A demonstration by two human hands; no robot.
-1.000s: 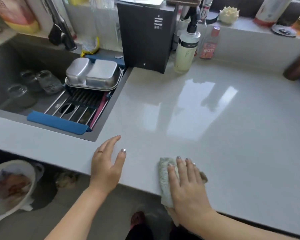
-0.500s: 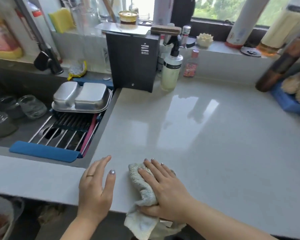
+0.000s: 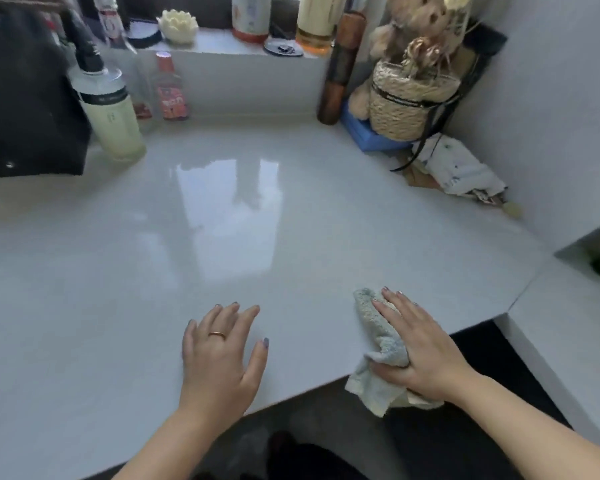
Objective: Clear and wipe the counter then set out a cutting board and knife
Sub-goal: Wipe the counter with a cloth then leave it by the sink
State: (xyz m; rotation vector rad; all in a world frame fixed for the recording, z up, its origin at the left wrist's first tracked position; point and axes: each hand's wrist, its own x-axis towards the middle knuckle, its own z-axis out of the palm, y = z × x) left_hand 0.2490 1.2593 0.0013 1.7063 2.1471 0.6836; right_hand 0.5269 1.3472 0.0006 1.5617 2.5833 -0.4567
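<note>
The glossy white counter [image 3: 222, 216] fills the view. My right hand [image 3: 420, 348] presses a pale blue-grey cloth [image 3: 378, 341] flat near the counter's front edge, thumb curled around its hanging end, which droops over the edge. My left hand [image 3: 222, 355] rests flat on the counter to the left of the cloth, fingers spread, holding nothing. No cutting board or knife is in view.
A black appliance [image 3: 21, 109] and a pump bottle [image 3: 111, 112] stand at back left, beside a small red-labelled bottle [image 3: 170, 88]. At back right are a brown cylinder [image 3: 340, 67], a woven basket with a plush toy [image 3: 409, 95] on a blue box, and a crumpled bag [image 3: 461, 171].
The view has swung right, away from the sink. My right hand has slid the cloth along the front edge to the right; my left hand stays flat on the counter beside it.
</note>
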